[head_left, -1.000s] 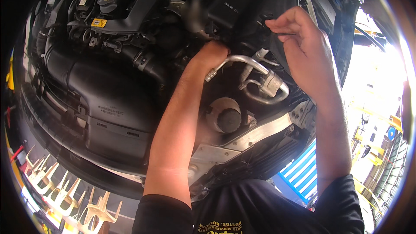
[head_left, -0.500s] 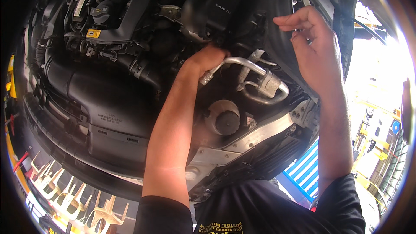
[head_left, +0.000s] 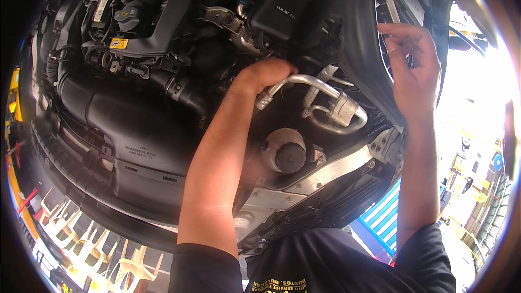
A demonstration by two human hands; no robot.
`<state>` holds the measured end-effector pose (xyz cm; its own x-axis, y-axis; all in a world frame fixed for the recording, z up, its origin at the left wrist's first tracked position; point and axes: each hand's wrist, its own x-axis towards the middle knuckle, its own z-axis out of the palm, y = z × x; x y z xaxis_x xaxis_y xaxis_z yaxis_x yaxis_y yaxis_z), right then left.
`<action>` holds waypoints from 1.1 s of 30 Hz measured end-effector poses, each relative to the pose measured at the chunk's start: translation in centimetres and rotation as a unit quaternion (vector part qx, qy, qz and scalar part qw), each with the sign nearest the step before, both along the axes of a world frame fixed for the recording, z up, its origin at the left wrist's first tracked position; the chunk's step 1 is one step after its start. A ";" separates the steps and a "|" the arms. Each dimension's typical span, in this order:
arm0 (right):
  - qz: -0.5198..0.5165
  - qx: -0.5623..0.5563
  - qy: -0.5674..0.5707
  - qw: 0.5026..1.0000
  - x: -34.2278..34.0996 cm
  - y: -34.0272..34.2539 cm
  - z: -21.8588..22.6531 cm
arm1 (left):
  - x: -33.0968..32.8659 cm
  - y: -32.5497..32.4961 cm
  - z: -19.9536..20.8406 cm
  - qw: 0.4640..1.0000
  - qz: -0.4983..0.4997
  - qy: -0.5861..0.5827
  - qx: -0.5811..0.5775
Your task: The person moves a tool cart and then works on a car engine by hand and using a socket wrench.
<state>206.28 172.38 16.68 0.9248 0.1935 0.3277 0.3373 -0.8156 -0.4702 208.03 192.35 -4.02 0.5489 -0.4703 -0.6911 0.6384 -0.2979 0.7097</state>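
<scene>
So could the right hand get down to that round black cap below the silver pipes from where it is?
Probably yes. The right hand is open, up at the black panel edge, holding nothing. The round black cap lies uncovered below the silver pipes, though the left hand and its forearm crowd that side.

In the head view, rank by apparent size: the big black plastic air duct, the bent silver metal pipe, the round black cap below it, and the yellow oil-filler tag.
1. Big black plastic air duct
2. Bent silver metal pipe
3. Round black cap
4. Yellow oil-filler tag

The fisheye shrinks things near the rim, so this ranks apparent size only.
</scene>
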 end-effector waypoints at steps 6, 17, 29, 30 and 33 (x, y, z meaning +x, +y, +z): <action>-0.057 0.010 0.042 0.997 -0.4 -2.1 -1.0 | 0.0 0.3 -1.3 0.975 -0.088 -0.197 0.049; -0.052 0.029 0.031 0.998 -0.2 -3.8 -4.1 | -0.2 0.0 -0.6 0.909 -0.180 -0.363 0.094; -0.056 0.020 0.035 0.998 -0.1 -3.5 -4.0 | 0.3 0.0 0.5 0.898 -0.243 -0.350 0.114; -0.058 0.021 0.038 0.997 -0.2 -3.4 -4.0 | 0.4 0.0 0.6 0.898 -0.243 -0.351 0.111; -0.062 0.023 0.038 0.997 -0.1 -3.3 -4.0 | 0.2 0.2 0.0 0.889 -0.224 -0.383 0.115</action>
<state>206.13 169.08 12.69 0.9633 0.0623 0.2609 0.1965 -0.8263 -0.5279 208.20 192.54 -3.98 0.6926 -0.6551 -0.3019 -0.2249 -0.5938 0.7726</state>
